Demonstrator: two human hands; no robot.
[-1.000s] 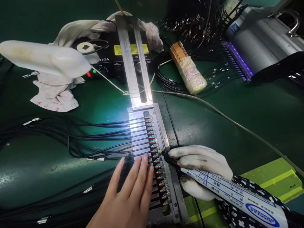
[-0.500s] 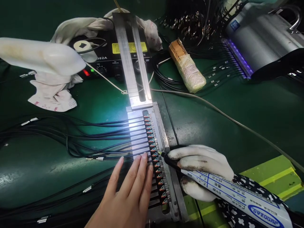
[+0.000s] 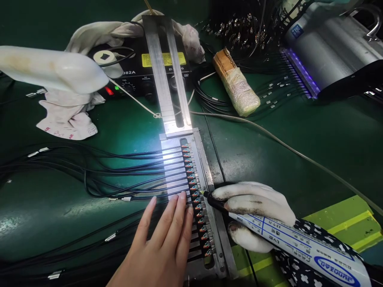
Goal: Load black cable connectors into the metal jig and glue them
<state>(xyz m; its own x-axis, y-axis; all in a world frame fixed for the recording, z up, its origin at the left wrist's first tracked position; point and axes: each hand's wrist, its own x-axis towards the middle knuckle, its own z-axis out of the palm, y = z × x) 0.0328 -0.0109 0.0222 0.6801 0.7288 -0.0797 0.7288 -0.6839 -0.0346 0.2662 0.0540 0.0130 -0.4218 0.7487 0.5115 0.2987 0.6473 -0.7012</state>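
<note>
A metal fixture (image 3: 220, 239) holds a column of small connectors (image 3: 198, 206), with black cables (image 3: 143, 171) running off to the left. My bare left hand (image 3: 164, 235) lies flat across the cables and the fixture's left side, its fingers extended beside the connectors. In my gloved right hand (image 3: 257, 211) is a labelled syringe (image 3: 299, 247), gripped near its front. The syringe's narrow tip (image 3: 202, 193) points left at a connector around the middle of the column; whether it touches is too small to tell.
Behind the fixture stands a black control box (image 3: 137, 81) with a slotted metal bar over it. A white lamp head (image 3: 72, 71) is at left, a wrapped block (image 3: 239, 87) behind. A silver machine (image 3: 335, 44) glows purple at right. A thin tube (image 3: 281, 141) crosses the bench.
</note>
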